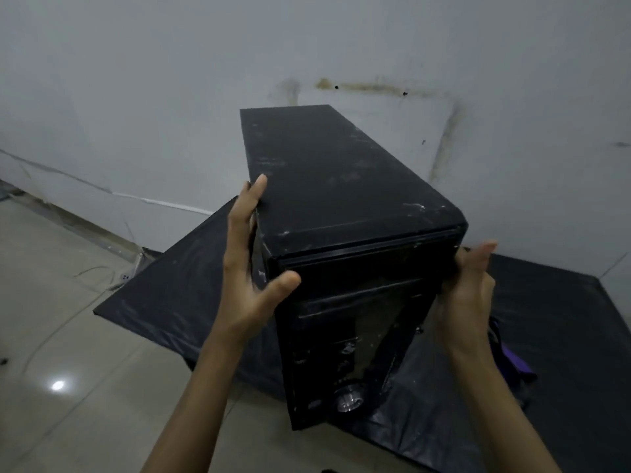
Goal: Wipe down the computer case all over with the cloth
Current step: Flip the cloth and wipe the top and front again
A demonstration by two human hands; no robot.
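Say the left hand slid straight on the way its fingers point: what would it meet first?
Probably nothing soon. The left hand lies flat along the side of the computer case, fingers pointing up and away; it would skim that panel, and beyond it only the wall seems in line, though depth is unclear.

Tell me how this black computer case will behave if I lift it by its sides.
The computer case looks rigid, with flat hard panels. It is probably heavy: the left hand and right hand both brace its sides. Tall and narrow, it could tip, and its dusty panels may slip.
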